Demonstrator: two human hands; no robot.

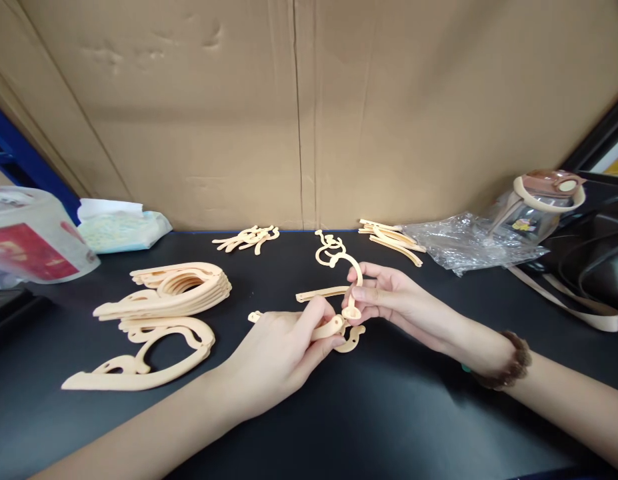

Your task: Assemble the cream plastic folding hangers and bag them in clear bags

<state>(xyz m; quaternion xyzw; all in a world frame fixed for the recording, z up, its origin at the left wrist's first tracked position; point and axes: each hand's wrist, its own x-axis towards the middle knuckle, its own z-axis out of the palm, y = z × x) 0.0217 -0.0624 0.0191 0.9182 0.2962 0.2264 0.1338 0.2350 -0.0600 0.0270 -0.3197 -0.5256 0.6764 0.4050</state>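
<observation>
- Head view: looks from eye height, close over the desk (389, 413)
- Faces forward and down, past the fingers (313, 317) to the cardboard (199, 113) behind

Pale strip (329, 328) partly hidden by the left hand (287, 341); cut-off tub's (43, 204) label (36, 253) seemingly blurred

Pale peach colours the hook (359, 277), bars (389, 235) and hangers (213, 288) against a black counter (349, 427) and tan cardboard (189, 133). Other shades: a brown band (511, 363), a white tub (75, 243) with red label (33, 257), a white and pale-green packet (121, 232), a blue frame (33, 170), a beige strap (607, 323), and a clear bottle (535, 232) with brown lid (546, 180), cream handle (549, 208) and yellow picture (523, 225).
</observation>
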